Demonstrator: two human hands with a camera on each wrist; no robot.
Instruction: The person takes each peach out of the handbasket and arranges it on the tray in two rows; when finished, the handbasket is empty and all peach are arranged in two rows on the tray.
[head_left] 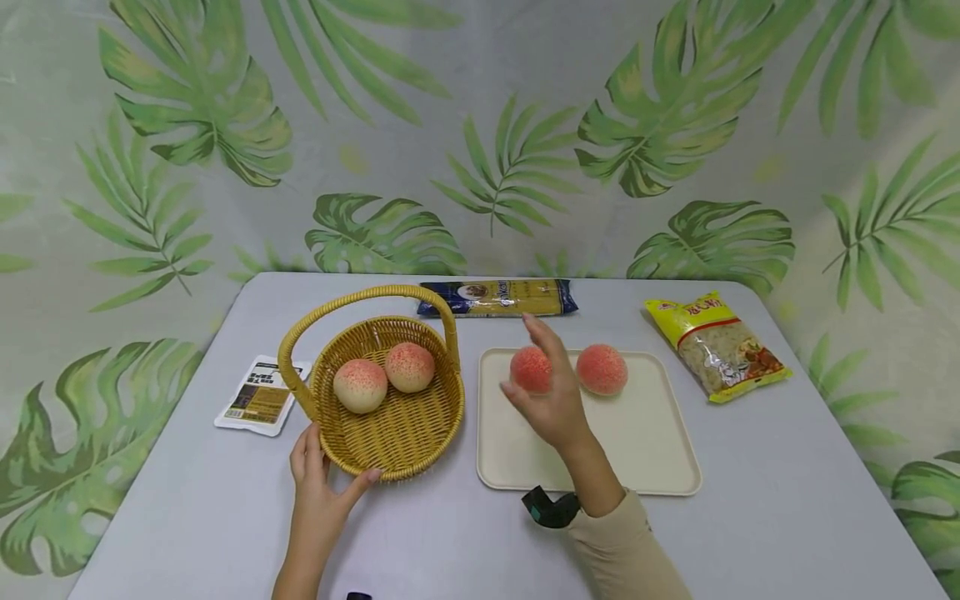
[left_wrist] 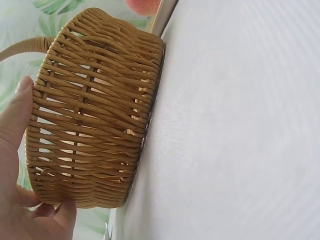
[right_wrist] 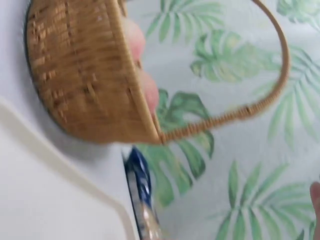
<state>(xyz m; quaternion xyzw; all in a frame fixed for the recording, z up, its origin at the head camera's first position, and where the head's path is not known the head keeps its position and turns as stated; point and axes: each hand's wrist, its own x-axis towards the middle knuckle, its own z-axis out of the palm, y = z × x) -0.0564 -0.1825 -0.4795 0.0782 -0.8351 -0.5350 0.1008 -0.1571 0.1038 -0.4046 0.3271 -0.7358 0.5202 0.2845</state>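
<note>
A round wicker basket (head_left: pixel 408 429) with a tall arched handle stands left of centre, two peaches (head_left: pixel 360 386) inside it. My left hand (head_left: pixel 318 492) holds its near left rim; in the left wrist view the thumb (left_wrist: pixel 17 112) lies at the rim and the fingertips (left_wrist: pixel 64 212) touch the woven side. Over the cream tray (head_left: pixel 637 467) my right hand (head_left: pixel 555 400) hovers, thumb and fingers spread apart and nothing between them. Behind it on the tray sit a partly hidden peach (head_left: pixel 529 369) and another peach (head_left: pixel 602 370). Only a fingertip of this hand shows in the right wrist view.
A blue and yellow noodle packet (head_left: pixel 498 298) lies along the table's back edge. To the right rests a yellow clear-windowed food bag (head_left: pixel 716 346). A white and brown pouch (head_left: pixel 258 396) lies left of the basket. Leaf-patterned cloth (head_left: pixel 510 167) hangs behind the white table (head_left: pixel 787 500).
</note>
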